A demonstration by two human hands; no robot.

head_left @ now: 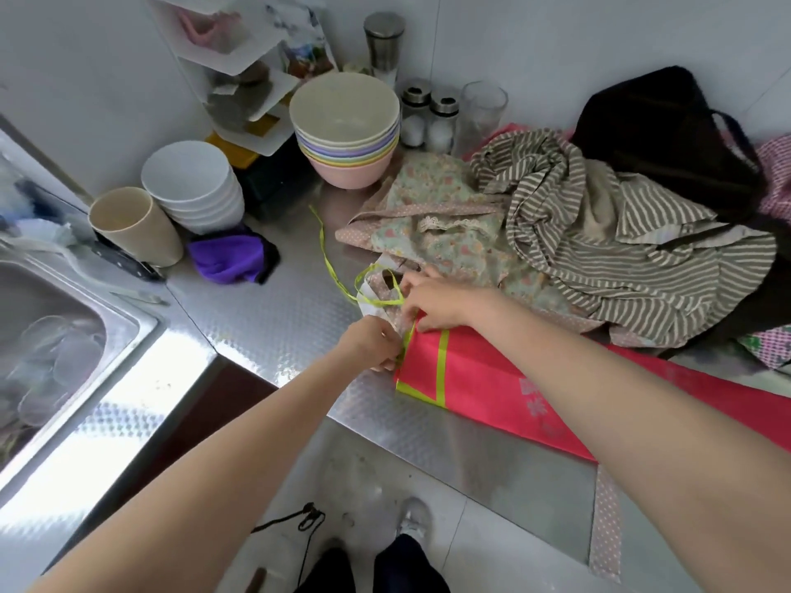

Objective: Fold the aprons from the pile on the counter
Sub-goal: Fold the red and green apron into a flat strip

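Head view, wide angle, looking down at a steel counter (274,318). A red apron (483,378) with yellow-green trim lay folded into a narrow band at the counter's front edge, just beside the unfolded pile: a floral apron (445,233), a striped apron (608,233) over it and a dark apron (659,122) behind. The left hand (376,346) met the red apron's near end, fingers curled under; they appeared to pinch the trim, though the fingertips were hidden. The right hand (432,303) rested on the same end, fingers bent and close together, apparently pinching the yellow-green tie (329,267), which looped once at the hands and trailed loose toward the stacked bowls (344,130).

Judged risks: the folded band overhung the counter edge, so releasing both hands could let it slide off or spring open. The loose tie lay beside the floral apron's strap and could tangle with it, dragging the pile. A sharp pull might sweep the tie toward the cup (135,226).
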